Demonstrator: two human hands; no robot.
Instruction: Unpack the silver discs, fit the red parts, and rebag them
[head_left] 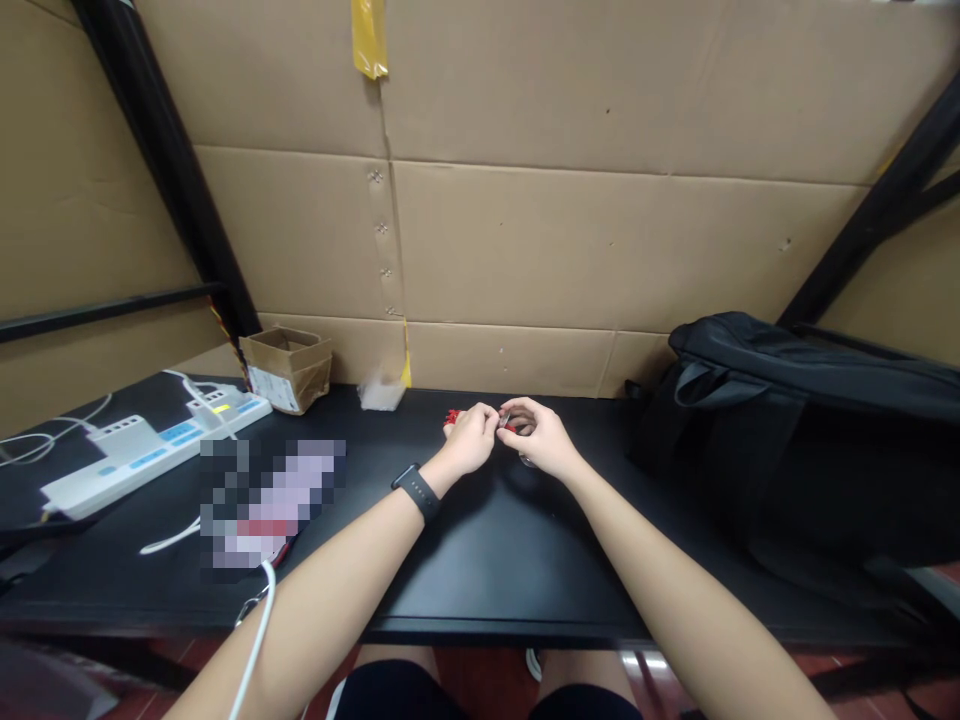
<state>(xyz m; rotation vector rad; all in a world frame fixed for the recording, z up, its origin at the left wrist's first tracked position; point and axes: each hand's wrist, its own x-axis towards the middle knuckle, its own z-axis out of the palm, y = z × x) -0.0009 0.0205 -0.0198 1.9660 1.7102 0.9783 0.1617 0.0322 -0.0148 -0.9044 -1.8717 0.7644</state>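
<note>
Above the middle of the black table my left hand [474, 438] is closed, with a small red knobbly thing [453, 417] sticking out past its fingers. My right hand [546, 440] meets it fingertip to fingertip, its thumb and forefinger pinching a small shiny metal piece [505, 420]. A bit of red also shows between the right fingers. Below the right palm, part of a metal ring [527, 461] peeks out. The fingers cover most of these pieces, so I cannot tell whether they are joined. On my left wrist is a black watch [416, 491].
A white power strip [157, 448] with plugs and cables lies on the black table [510, 580] at the left. Near it are an open cardboard box [289, 365], a small clear plastic packet [381, 393] and a blurred-out flat item [277, 505]. A black bag [795, 450] stands at the right.
</note>
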